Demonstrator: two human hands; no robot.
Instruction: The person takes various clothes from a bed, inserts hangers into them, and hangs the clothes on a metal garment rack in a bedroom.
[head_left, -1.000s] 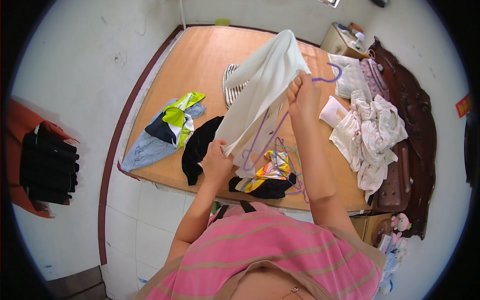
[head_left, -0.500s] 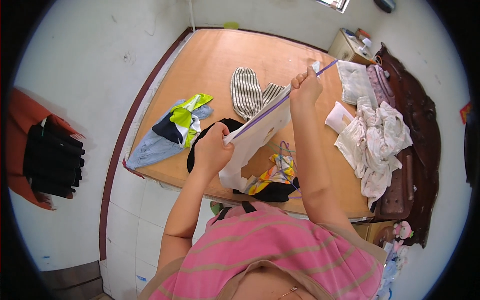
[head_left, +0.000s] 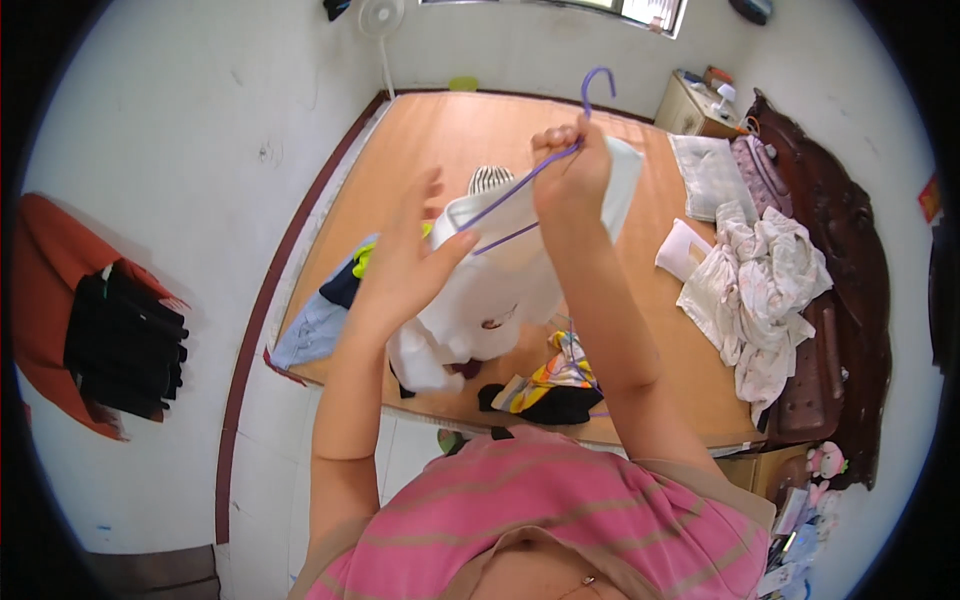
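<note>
White top (head_left: 495,285), centre, suspended above the bed (head_left: 440,130), with a purple hanger (head_left: 520,187) at its opening. One o'clock: right hand (head_left: 572,175), closed round the hanger below its hook. Ten o'clock: left hand (head_left: 412,268), open, blurred, contact undeterminable. Twelve o'clock: striped garment (head_left: 490,179).

Left fingers (head_left: 431,190) now unclenched

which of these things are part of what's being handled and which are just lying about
Being handled:
- purple hanger, gripped in the right hand
- white top, hanging with it; the left hand is open beside it

Lying about on the bed:
- striped garment
- light-blue garment
- yellow-patterned garment
- crumpled pale cloth
</note>
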